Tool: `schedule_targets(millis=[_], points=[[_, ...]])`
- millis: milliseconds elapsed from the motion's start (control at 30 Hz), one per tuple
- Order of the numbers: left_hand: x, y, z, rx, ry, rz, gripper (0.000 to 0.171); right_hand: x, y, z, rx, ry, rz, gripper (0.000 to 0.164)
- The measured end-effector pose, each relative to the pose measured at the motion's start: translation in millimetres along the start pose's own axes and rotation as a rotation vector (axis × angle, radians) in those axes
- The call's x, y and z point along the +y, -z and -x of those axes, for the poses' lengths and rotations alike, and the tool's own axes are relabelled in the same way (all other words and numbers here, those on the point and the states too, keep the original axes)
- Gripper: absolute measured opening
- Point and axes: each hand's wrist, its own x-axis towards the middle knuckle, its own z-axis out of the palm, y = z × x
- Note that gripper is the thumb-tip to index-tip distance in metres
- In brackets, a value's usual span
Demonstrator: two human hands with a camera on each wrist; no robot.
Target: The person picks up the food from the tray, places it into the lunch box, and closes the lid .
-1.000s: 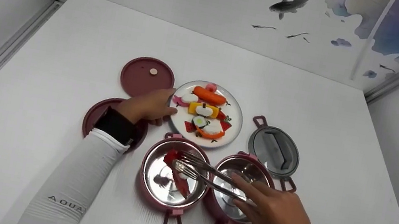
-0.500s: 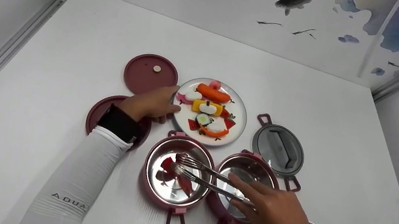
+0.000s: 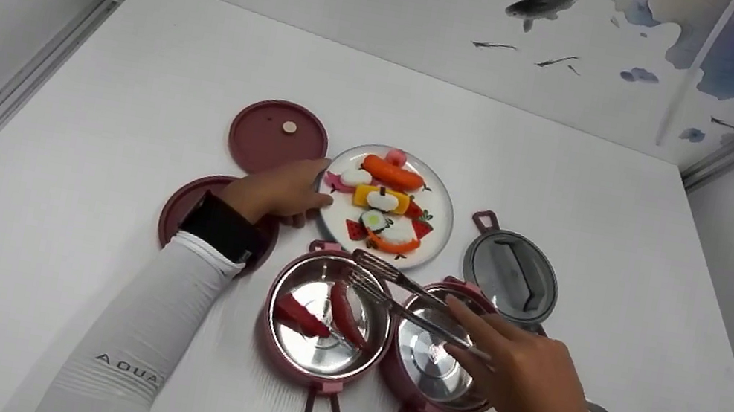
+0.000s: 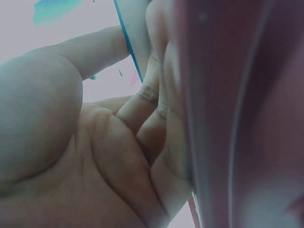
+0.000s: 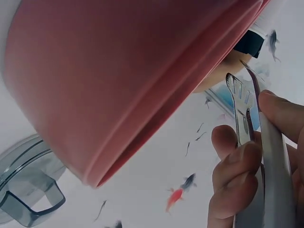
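My left hand pinches the left rim of a white plate, thumb above and fingers below. On the plate lie toy foods: an orange sausage-shaped piece, a yellow block with white on it, a sushi-roll slice and an orange-and-white shrimp-like piece. My right hand holds metal fork-tipped tongs, their tips apart with nothing between them, over the left pot's far rim. Inside that left pot lie two red pieces, one curved and one straighter.
A second pot stands against the first, its steel inside bare. Two dark red lids lie on the left, partly behind my left forearm. A grey see-through lid with handles is at right. A metal rounded end shows beside my right wrist.
The tongs have let go of a red piece, which now lies at the left side of the left pot. They have risen toward the plate. My left hand stays on the plate.
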Motion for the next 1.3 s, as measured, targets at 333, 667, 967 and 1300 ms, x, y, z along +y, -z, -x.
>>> schedule_targets(millis=[333,667,967,1300], points=[[0.9,-0.1,2.5,-0.005,-0.027,0.029,0.04,28,0,-34,-0.017,-0.099,0.051,0.062],[-1.6,-1.6,3.9,-0.006,-0.019,-0.018,0.063,46,-13,-78,-0.196,-0.116,0.15,0.059],[1.6,1.0,2.7,-0.007,-0.024,-0.002,0.069,50,-17,-89,-0.218,-0.112,0.193,0.061],[0.6,0.3,2.5,-0.007,-0.023,0.007,0.073,52,-18,-92,-0.228,-0.074,0.265,0.06]])
